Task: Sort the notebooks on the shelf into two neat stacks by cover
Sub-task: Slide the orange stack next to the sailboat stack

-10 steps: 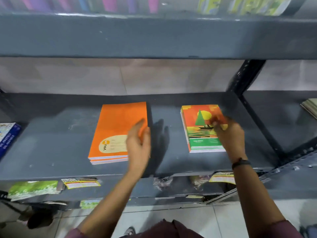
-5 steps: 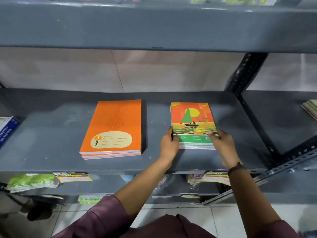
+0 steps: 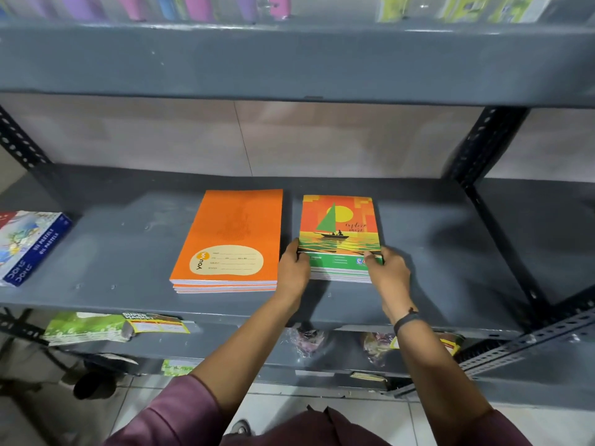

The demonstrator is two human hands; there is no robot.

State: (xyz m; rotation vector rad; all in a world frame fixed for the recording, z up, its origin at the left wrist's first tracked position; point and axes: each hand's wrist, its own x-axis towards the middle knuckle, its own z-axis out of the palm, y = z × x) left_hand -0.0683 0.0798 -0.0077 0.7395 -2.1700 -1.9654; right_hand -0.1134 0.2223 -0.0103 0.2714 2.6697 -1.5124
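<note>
Head view looks down on a grey painted metal shelf (image 3: 128, 252) carrying two piles of notebooks side by side near its middle. At about 9 o'clock from the centre lies a stack of plain orange notebooks with a cream name label (image 3: 230, 239), its spines and page edges lined up squarely and its near edge close to the shelf's front lip. Just beside it, at 3 o'clock, sits a smaller stack of notebooks with a sailboat-at-sunset cover in orange, yellow and green (image 3: 339, 233); a narrow strip of bare shelf separates the two piles.

Both hands are on the sailboat stack. The left hand (image 3: 293, 272) grips its near left corner, at roughly 7 o'clock of the pile, thumb laid on the top cover and the remaining fingers curled round the side edge. The right hand (image 3: 389, 273) holds the near right corner, at 5 o'clock, its fingers (image 3: 370, 257) pressed down on the green band of the cover; a dark wristband (image 3: 406, 320) circles that wrist. Maroon sleeves cover both forearms lower down.

At the far 9 o'clock end of the shelf rests a blue box of oil pastels (image 3: 30, 249), well apart from the notebooks.
</note>
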